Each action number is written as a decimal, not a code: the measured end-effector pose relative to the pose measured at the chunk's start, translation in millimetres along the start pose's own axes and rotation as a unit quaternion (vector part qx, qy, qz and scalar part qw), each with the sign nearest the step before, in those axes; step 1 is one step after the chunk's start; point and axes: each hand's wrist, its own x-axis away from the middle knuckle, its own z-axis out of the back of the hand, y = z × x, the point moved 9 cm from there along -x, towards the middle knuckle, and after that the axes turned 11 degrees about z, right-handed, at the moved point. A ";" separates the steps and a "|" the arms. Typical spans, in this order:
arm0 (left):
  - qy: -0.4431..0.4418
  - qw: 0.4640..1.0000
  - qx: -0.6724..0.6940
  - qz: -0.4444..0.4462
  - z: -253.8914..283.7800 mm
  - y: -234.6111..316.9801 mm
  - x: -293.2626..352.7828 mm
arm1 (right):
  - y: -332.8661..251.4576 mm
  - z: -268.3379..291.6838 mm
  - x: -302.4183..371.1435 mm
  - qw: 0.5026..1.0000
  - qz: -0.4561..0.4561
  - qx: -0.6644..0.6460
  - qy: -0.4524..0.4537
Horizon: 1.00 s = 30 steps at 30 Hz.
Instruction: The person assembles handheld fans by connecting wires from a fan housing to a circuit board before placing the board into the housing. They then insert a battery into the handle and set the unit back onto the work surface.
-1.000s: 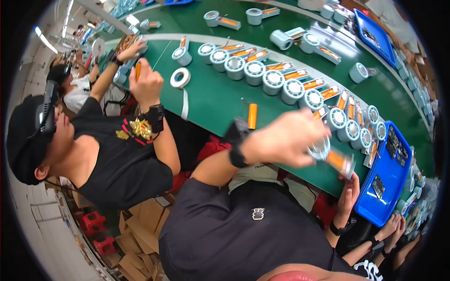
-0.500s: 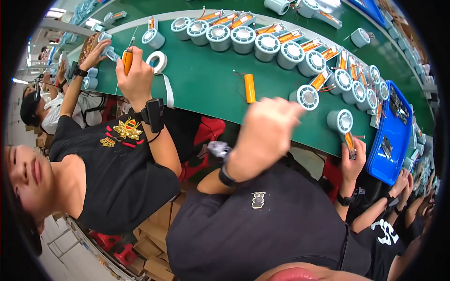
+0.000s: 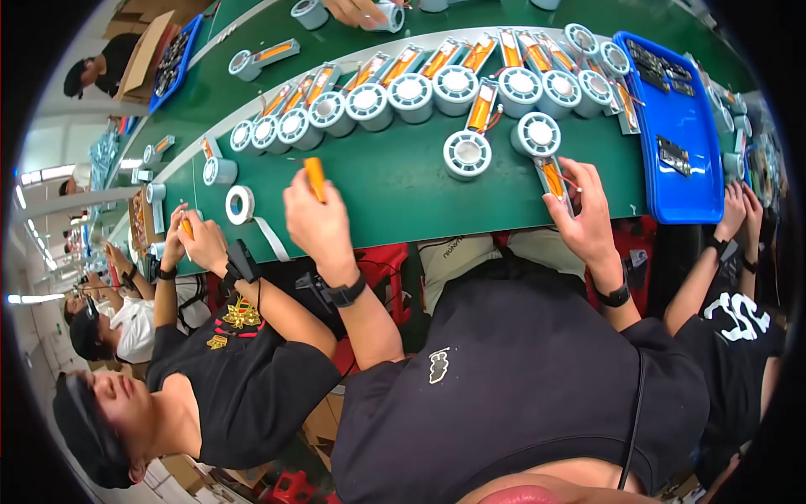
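Observation:
My left hand [image 3: 317, 225] is raised over the table's near edge, its fingers closed round an orange cylindrical battery [image 3: 314, 176]. My right hand [image 3: 585, 206] grips the handle of a grey unit [image 3: 538, 134], which has a round slotted head and an open handle with an orange battery inside. Thin red wires show beside my right fingers. Left of that unit, another grey unit [image 3: 467, 156] rests head toward me on the green table [image 3: 386, 197]. The two hands are well apart.
Several similar grey units [image 3: 367, 102] stand in a curved row behind. A blue tray [image 3: 684, 197] with dark parts is at the right. A white tape roll [image 3: 240, 204] lies at left, near a co-worker's hands [image 3: 197, 239] with a small orange thing. Another person's hands [image 3: 739, 210] are beyond the tray.
My left hand has moved left, now with the orange battery that lay on the table. My right hand keeps its grip on the grey unit. The view has shifted; the left co-worker's hands have come together.

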 end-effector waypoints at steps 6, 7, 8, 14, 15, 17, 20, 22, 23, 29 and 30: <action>0.223 0.962 -0.040 -0.155 31.9 65.0 38.1 | 16.5 17.1 -10.5 0.999 0.024 -0.031 -0.035; 0.140 0.976 0.051 -0.158 25.2 81.3 47.2 | 17.4 20.7 -10.4 0.997 0.057 -0.043 -0.030; 0.053 0.976 0.142 -0.159 17.7 97.9 58.4 | 16.0 26.1 -9.8 0.994 0.090 -0.053 -0.025; -0.333 0.878 0.258 -0.229 -24.8 195.6 154.4 | 30.4 113.9 -27.2 0.990 0.068 0.068 0.103; -0.323 0.875 0.258 -0.251 -26.4 200.0 151.3 | 38.4 138.1 -28.1 0.982 0.052 0.113 0.145; -0.302 0.871 0.259 -0.289 -27.7 203.9 145.5 | 64.7 167.6 -34.2 0.952 0.049 0.276 0.122; -0.291 0.872 0.249 -0.304 -21.2 203.5 134.4 | 92.1 175.4 -26.2 0.906 0.028 0.417 0.063; -0.278 0.879 0.242 -0.302 -18.7 206.1 131.8 | 115.2 168.3 -24.5 0.911 -0.007 0.413 0.016; -0.284 0.872 0.259 -0.305 -17.2 209.0 133.4 | 119.6 172.3 -26.0 0.913 -0.002 0.408 0.011; -0.182 0.879 0.320 -0.302 14.6 196.8 118.3 | 97.7 193.3 -29.3 0.905 -0.001 0.408 0.117; -0.181 0.882 0.317 -0.297 15.2 191.2 115.6 | 87.3 198.7 -24.3 0.887 0.005 0.426 0.177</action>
